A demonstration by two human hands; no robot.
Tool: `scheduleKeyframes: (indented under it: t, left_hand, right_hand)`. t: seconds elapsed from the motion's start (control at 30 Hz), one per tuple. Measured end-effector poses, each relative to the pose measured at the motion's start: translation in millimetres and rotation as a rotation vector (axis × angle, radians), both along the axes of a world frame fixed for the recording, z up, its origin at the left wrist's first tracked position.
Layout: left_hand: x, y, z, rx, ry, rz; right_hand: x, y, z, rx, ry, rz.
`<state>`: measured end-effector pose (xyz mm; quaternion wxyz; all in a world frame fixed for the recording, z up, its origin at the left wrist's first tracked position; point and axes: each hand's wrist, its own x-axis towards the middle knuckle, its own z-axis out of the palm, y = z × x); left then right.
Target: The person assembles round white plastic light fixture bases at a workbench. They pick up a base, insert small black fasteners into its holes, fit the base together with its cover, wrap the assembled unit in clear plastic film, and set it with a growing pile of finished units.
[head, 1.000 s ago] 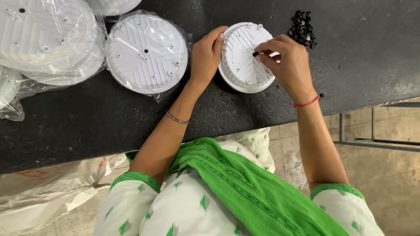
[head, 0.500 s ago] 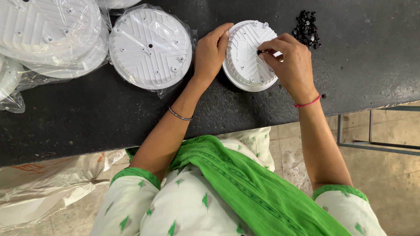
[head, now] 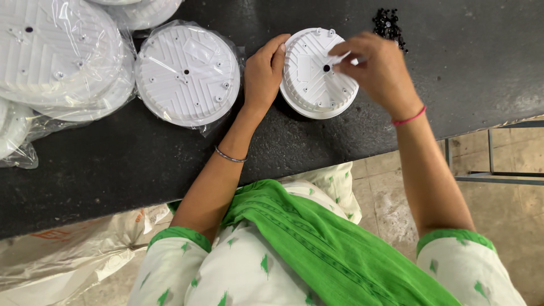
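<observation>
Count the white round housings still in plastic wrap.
At least 3: one beside the left hand, a stack far left, another at top edge. Stacks may hide more.
</observation>
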<state>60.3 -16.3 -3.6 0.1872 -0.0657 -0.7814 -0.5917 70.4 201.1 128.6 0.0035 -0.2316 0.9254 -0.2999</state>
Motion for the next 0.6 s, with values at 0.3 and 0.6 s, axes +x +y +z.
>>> scheduleKeyframes:
  t: [0.3, 0.6]
  left_hand:
    - [-1.2, 0.5, 0.8, -0.010, 0.004, -0.004]
    - [-1.6, 1.3, 6.1, -0.012, -0.038, -0.021]
  right_hand:
    - [-55.2, 4.0, 0.0, 0.304, -0.044, 0.068]
    - [-78.3, -12.3, -5.7, 0.565, -0.201, 0.018]
